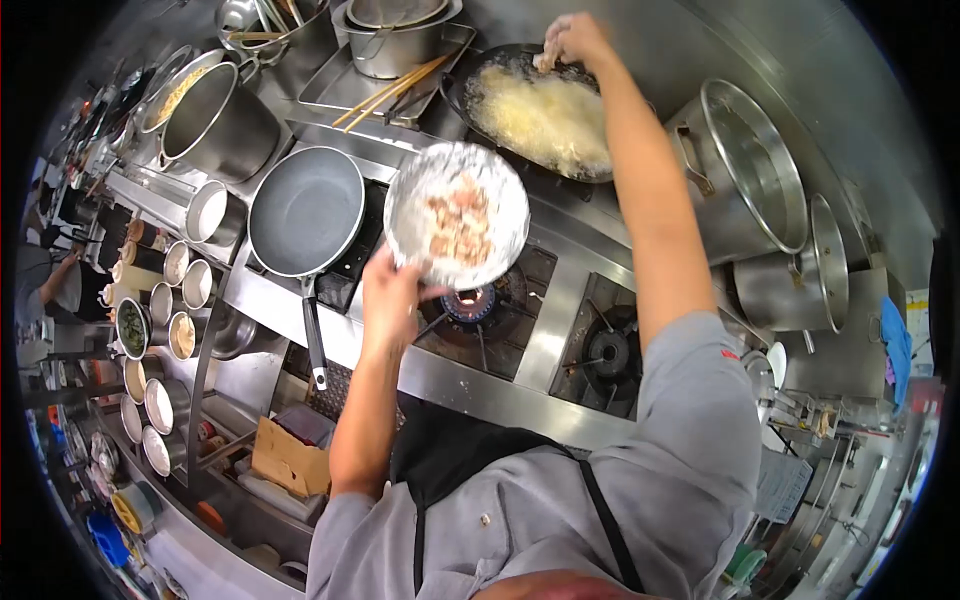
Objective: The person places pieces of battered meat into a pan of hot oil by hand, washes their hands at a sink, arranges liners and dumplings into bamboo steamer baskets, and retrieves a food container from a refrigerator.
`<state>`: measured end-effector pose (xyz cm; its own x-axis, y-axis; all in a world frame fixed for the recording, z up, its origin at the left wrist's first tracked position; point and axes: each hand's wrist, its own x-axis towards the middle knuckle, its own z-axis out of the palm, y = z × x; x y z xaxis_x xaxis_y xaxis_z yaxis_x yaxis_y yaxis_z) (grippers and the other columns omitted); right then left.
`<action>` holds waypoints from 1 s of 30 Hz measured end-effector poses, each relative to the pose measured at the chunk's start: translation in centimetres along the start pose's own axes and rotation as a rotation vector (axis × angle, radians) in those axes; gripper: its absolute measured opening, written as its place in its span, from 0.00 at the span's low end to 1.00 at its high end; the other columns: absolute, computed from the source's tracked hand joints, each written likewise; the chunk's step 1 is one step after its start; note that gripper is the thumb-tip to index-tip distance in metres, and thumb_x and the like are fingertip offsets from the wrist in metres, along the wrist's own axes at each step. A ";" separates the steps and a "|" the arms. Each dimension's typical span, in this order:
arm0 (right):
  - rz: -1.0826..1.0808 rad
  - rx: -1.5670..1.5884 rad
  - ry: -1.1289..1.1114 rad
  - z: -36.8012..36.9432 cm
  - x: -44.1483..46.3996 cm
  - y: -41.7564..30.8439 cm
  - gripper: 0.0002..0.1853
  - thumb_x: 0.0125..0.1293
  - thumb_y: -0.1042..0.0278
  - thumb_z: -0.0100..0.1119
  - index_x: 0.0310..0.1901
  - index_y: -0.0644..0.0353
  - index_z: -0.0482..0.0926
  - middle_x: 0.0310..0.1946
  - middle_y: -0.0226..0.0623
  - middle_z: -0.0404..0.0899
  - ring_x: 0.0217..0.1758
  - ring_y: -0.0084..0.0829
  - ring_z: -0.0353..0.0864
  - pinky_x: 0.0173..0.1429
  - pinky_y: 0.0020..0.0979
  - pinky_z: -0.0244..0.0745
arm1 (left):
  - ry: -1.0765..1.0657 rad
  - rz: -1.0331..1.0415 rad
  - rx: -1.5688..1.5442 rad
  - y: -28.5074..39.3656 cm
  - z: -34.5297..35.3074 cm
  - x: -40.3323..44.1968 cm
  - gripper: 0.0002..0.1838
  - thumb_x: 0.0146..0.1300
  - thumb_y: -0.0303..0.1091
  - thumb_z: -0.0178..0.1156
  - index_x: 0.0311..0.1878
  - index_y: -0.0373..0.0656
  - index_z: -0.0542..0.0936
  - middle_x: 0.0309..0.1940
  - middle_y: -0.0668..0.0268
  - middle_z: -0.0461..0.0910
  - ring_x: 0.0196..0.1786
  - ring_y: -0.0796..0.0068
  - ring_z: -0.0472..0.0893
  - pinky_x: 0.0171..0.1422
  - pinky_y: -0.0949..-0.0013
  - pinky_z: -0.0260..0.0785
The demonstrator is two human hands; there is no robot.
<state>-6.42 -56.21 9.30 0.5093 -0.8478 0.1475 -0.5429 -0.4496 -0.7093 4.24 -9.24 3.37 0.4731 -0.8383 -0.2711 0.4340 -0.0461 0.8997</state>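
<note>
We've got floury bowl (pixel 405 205) gripped at rim, L hand (pixel 392 295), coated pcs (pixel 460 228) inside, held above stove (pixel 545 345); our R hand (pixel 578 42) pinches battered pc (pixel 545 62) over wok (pixel 453 92), oil (pixel 530 112) bubbling hard.

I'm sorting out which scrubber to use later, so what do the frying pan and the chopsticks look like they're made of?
Frying pan: probably coated metal, matte dark grey inside. Chopsticks: likely wood or bamboo, plain tan.
</note>
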 end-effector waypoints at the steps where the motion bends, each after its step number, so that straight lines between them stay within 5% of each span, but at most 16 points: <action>1: 0.024 -0.113 0.044 2.3 1.7 3.6 0.08 0.56 0.73 0.57 0.36 0.60 0.84 0.33 0.38 0.86 0.36 0.34 0.84 0.39 0.33 0.78 | 0.023 -0.016 -0.025 -0.5 -0.9 -1.0 0.22 0.61 0.18 0.48 0.59 0.32 0.73 0.48 0.56 0.83 0.42 0.68 0.86 0.34 0.71 0.83; 4: 0.140 -0.424 0.213 5.7 2.7 6.3 0.13 0.55 0.63 0.58 0.40 0.57 0.86 0.40 0.42 0.85 0.47 0.49 0.83 0.54 0.42 0.76 | 0.111 -0.074 -0.004 -1.1 -3.7 -3.6 0.20 0.61 0.17 0.49 0.57 0.32 0.74 0.46 0.56 0.83 0.40 0.68 0.86 0.34 0.70 0.84; 6: -0.091 -0.615 0.245 7.3 3.9 8.6 0.11 0.53 0.75 0.56 0.33 0.54 0.88 0.36 0.42 0.86 0.41 0.43 0.85 0.52 0.38 0.76 | 0.151 -0.051 0.004 -1.5 -4.8 -5.1 0.19 0.61 0.17 0.49 0.57 0.32 0.74 0.46 0.56 0.83 0.40 0.68 0.86 0.36 0.69 0.84; 11: -0.131 -0.103 0.504 4.8 2.0 5.0 0.11 0.53 0.73 0.56 0.36 0.57 0.87 0.37 0.43 0.86 0.45 0.45 0.84 0.54 0.38 0.76 | 0.198 -0.052 0.020 -1.7 -6.6 -6.4 0.19 0.60 0.17 0.49 0.55 0.31 0.75 0.44 0.56 0.83 0.39 0.68 0.86 0.39 0.68 0.83; 14: -0.369 -0.171 0.622 0.0 -6.8 -4.6 0.10 0.55 0.71 0.63 0.39 0.59 0.86 0.35 0.42 0.86 0.38 0.34 0.86 0.46 0.32 0.77 | 0.123 0.015 -0.029 -2.5 -7.4 -6.2 0.19 0.62 0.18 0.50 0.57 0.31 0.73 0.45 0.58 0.83 0.40 0.70 0.85 0.39 0.70 0.83; 16: -0.269 -0.135 0.463 -1.2 -15.6 -10.8 0.10 0.59 0.68 0.63 0.40 0.61 0.85 0.31 0.31 0.85 0.28 0.20 0.78 0.35 0.25 0.73 | 0.099 -0.043 -0.043 -1.1 -6.2 -6.5 0.19 0.61 0.18 0.51 0.57 0.30 0.73 0.45 0.58 0.82 0.41 0.70 0.85 0.39 0.71 0.83; 18: -0.177 -0.064 0.202 -0.5 -24.3 -15.9 0.08 0.60 0.71 0.62 0.40 0.61 0.84 0.26 0.26 0.82 0.26 0.16 0.73 0.33 0.22 0.71 | 0.003 -0.076 -0.068 -0.9 -5.3 -6.4 0.18 0.62 0.18 0.51 0.57 0.31 0.73 0.45 0.58 0.82 0.41 0.71 0.85 0.39 0.71 0.83; 20: -0.373 -0.097 -0.017 2.5 -30.5 -17.1 0.07 0.60 0.73 0.60 0.39 0.62 0.83 0.28 0.31 0.82 0.31 0.22 0.78 0.37 0.28 0.75 | -0.061 -0.110 -0.073 -1.5 -4.4 -6.4 0.17 0.63 0.19 0.51 0.56 0.31 0.74 0.45 0.59 0.82 0.41 0.71 0.85 0.39 0.72 0.84; 22: -0.373 -0.260 -0.250 6.0 -34.0 -15.9 0.16 0.49 0.76 0.65 0.43 0.59 0.84 0.29 0.41 0.81 0.34 0.35 0.82 0.43 0.33 0.77 | -0.111 -0.142 -0.062 -1.7 -3.1 -6.7 0.18 0.63 0.19 0.51 0.57 0.34 0.74 0.45 0.59 0.83 0.40 0.72 0.85 0.38 0.72 0.84; 24: -0.514 -0.502 -0.201 10.3 -36.8 -11.7 0.20 0.44 0.75 0.68 0.44 0.59 0.83 0.30 0.43 0.81 0.35 0.43 0.83 0.44 0.39 0.78 | -0.187 -0.147 -0.100 -2.4 -2.1 -6.9 0.17 0.64 0.19 0.52 0.56 0.34 0.74 0.44 0.60 0.83 0.40 0.73 0.85 0.38 0.72 0.84; 30: -0.231 -0.404 -0.361 7.0 -36.0 -10.9 0.14 0.43 0.75 0.68 0.36 0.62 0.83 0.36 0.48 0.82 0.39 0.47 0.83 0.45 0.41 0.78 | -0.258 -0.218 -0.065 -4.5 0.1 -5.4 0.15 0.65 0.20 0.51 0.54 0.34 0.75 0.45 0.60 0.83 0.42 0.71 0.85 0.37 0.72 0.84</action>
<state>-14.16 -18.77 6.88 0.8014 -0.5974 -0.0273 -0.5660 -0.7430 -0.3572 -0.35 -4.51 0.81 0.1578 -0.9228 -0.3516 0.5553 -0.2115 0.8043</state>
